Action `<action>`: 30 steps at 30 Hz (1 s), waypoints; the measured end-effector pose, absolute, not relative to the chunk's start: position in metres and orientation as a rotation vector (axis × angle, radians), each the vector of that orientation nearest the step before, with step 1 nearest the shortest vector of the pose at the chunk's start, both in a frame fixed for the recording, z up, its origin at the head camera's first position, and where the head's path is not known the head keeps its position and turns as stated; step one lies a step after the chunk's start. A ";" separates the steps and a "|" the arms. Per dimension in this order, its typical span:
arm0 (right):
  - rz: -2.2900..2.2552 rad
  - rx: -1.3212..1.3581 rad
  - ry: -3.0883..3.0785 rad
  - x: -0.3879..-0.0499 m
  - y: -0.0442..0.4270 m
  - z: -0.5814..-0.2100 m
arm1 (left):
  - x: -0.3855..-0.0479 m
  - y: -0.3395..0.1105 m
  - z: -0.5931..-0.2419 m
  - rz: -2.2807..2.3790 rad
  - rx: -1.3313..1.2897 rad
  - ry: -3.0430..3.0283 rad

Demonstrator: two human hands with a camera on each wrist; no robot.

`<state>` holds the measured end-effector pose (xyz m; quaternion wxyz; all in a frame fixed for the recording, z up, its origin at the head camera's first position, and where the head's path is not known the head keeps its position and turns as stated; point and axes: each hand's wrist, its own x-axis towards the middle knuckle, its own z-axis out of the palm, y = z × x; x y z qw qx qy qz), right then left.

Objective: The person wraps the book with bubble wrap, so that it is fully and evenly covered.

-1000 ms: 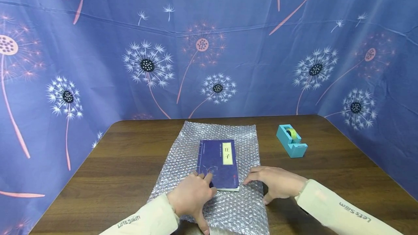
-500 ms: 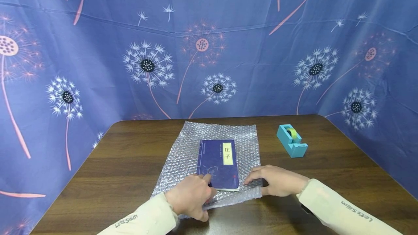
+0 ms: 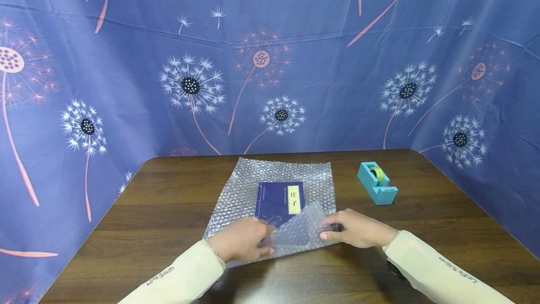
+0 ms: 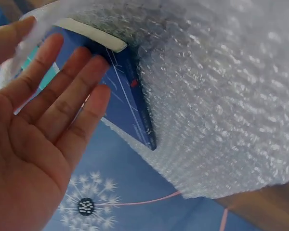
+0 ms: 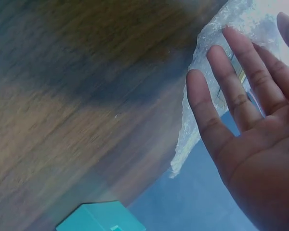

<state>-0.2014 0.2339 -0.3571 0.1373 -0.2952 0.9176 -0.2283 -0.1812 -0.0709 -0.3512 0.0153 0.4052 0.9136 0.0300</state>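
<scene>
A blue-covered book [image 3: 274, 198] with a yellow title label lies on a sheet of bubble wrap [image 3: 229, 205]. The near end of the sheet is folded up, and its flap [image 3: 297, 233] covers the book's lower right part. My left hand [image 3: 242, 239] pinches the fold by the book's lower left, its fingers [image 4: 72, 103] reaching toward the cover in the left wrist view. On the other side, my right hand [image 3: 358, 229] holds the flap's right part between thumb and fingers. In the right wrist view the wrap [image 5: 190, 113] passes behind the fingers.
A turquoise tape dispenser [image 3: 377, 186] with yellow tape stands right of the wrap. The brown wooden table [image 3: 160, 210] reaches a blue dandelion-print cloth [image 3: 329, 107] hung behind and at the sides.
The near end of the bubble wrap has come up off the table and over the book's lower part. Both hands moved with it, thumbs rising from the near side. The book stays in place.
</scene>
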 end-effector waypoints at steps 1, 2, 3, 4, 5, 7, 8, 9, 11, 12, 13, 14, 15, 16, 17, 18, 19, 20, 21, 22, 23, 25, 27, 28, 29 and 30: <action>-0.673 -0.843 2.654 -0.202 0.233 -0.358 | -0.183 -0.071 -0.351 0.125 1.245 2.842; -0.682 -0.839 2.653 -0.203 0.233 -0.358 | -0.184 -0.071 -0.351 0.160 1.234 2.841; -0.691 -0.833 2.654 -0.204 0.233 -0.358 | -0.185 -0.071 -0.352 0.198 1.218 2.839; -0.707 -0.820 2.647 -0.205 0.233 -0.358 | -0.187 -0.070 -0.352 0.232 1.197 2.837; -0.722 -0.822 2.644 -0.206 0.232 -0.359 | -0.188 -0.070 -0.352 0.268 1.176 2.838; -0.744 -0.835 2.641 -0.207 0.231 -0.360 | -0.189 -0.069 -0.353 0.350 1.118 2.841; -0.758 -0.837 2.640 -0.207 0.230 -0.360 | -0.189 -0.068 -0.353 0.386 1.090 2.848; -0.770 -0.836 2.642 -0.207 0.229 -0.360 | -0.189 -0.067 -0.354 0.421 1.060 2.858; -0.789 -0.838 2.651 -0.208 0.228 -0.361 | -0.188 -0.065 -0.356 0.483 1.012 2.887; -0.795 -0.834 2.655 -0.208 0.227 -0.361 | -0.188 -0.064 -0.356 0.505 0.987 2.904; -0.802 -0.830 2.659 -0.208 0.226 -0.362 | -0.188 -0.063 -0.357 0.522 0.962 2.921; -0.806 -0.827 2.664 -0.209 0.226 -0.362 | -0.187 -0.062 -0.357 0.535 0.935 2.935; -0.808 -0.826 2.669 -0.209 0.225 -0.362 | -0.187 -0.060 -0.358 0.543 0.906 2.946; -0.812 -0.822 2.672 -0.209 0.225 -0.362 | -0.188 -0.059 -0.358 0.548 0.879 2.955; -0.815 -0.816 2.675 -0.209 0.224 -0.362 | -0.188 -0.057 -0.358 0.550 0.852 2.961; -0.817 -0.810 2.678 -0.209 0.223 -0.362 | -0.188 -0.056 -0.359 0.551 0.826 2.963; -0.817 -0.803 2.683 -0.209 0.223 -0.362 | -0.188 -0.055 -0.359 0.553 0.803 2.963; -0.819 -0.794 2.686 -0.209 0.222 -0.362 | -0.189 -0.054 -0.359 0.554 0.787 2.962; -0.820 -0.781 2.689 -0.209 0.221 -0.362 | -0.189 -0.053 -0.360 0.548 0.777 2.964; -0.821 -0.769 2.692 -0.209 0.221 -0.363 | -0.189 -0.052 -0.360 0.546 0.769 2.965; -0.820 -0.762 2.697 -0.209 0.220 -0.363 | -0.189 -0.051 -0.360 0.543 0.762 2.966; -0.824 -0.746 2.702 -0.209 0.218 -0.363 | -0.189 -0.050 -0.361 0.532 0.764 2.980; -0.825 -0.740 2.707 -0.209 0.217 -0.364 | -0.189 -0.049 -0.362 0.518 0.776 2.993; -0.826 -0.739 2.710 -0.209 0.216 -0.364 | -0.189 -0.049 -0.363 0.508 0.785 3.001; -0.827 -0.737 2.714 -0.209 0.215 -0.365 | -0.189 -0.048 -0.364 0.492 0.796 3.011; -0.826 -0.732 2.717 -0.209 0.215 -0.365 | -0.189 -0.048 -0.364 0.472 0.806 3.021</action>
